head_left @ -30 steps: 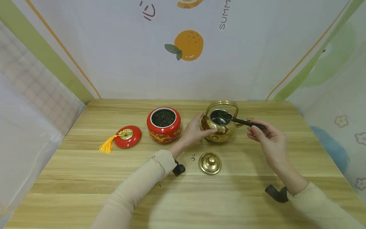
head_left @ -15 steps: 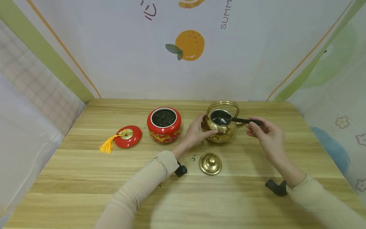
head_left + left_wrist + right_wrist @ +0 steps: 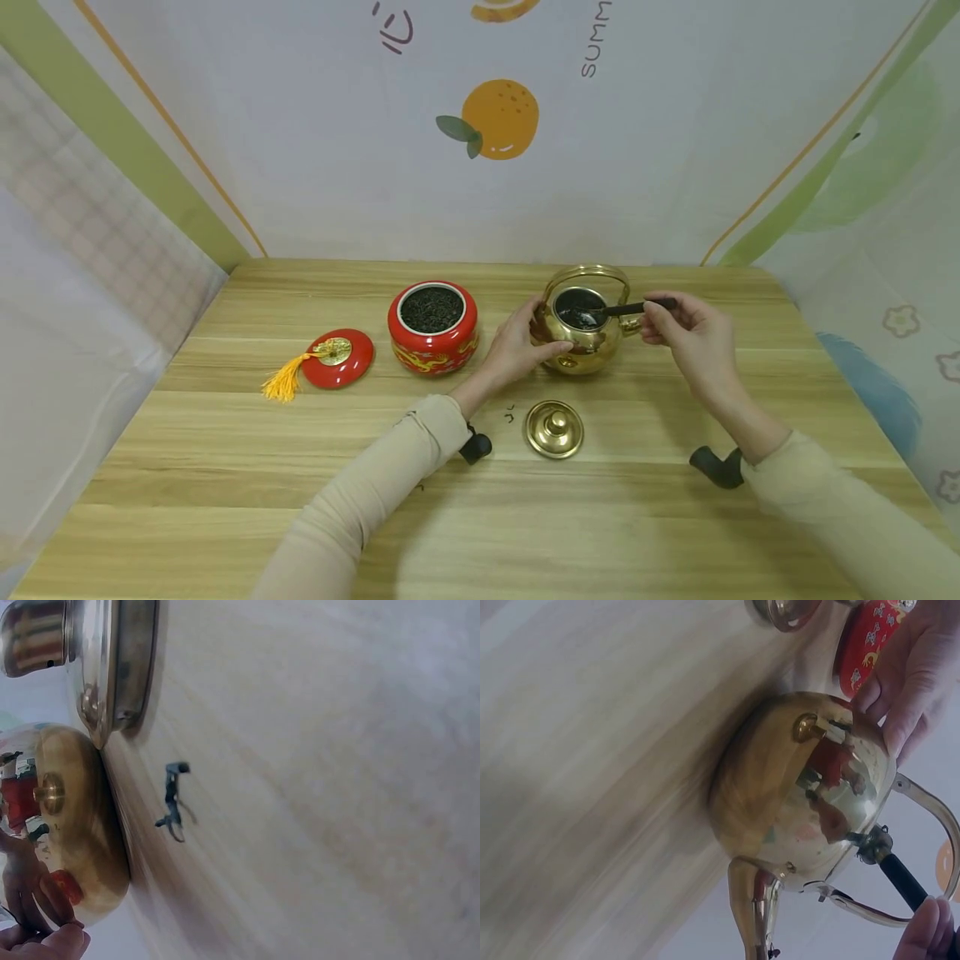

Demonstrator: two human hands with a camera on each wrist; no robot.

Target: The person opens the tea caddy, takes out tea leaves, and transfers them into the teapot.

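A brass teapot (image 3: 588, 354) with an upright loop handle stands uncovered at the back right of the table in the head view. My left hand (image 3: 513, 350) holds its left side, thumb in front and fingers behind. Between the thumb and fingers of my right hand (image 3: 693, 342) is the dark handle of a tea scoop (image 3: 633, 308), whose metal head is at the teapot's mouth. Dark tea leaves cling near the scoop's head (image 3: 875, 844) in the right wrist view. The teapot's spout (image 3: 754, 900) points toward the right-hand side.
A red jar (image 3: 431, 358) full of dark tea leaves stands left of the teapot. Its red lid (image 3: 348, 371), with a yellow tassel, lies farther left. The brass teapot lid (image 3: 554, 430) lies in front, near a few spilled leaves (image 3: 173, 799).
My right hand has shifted slightly up and left, turning the scoop. The heap of leaves seen on the scoop a second ago no longer shows there. The left hand stays on the teapot.
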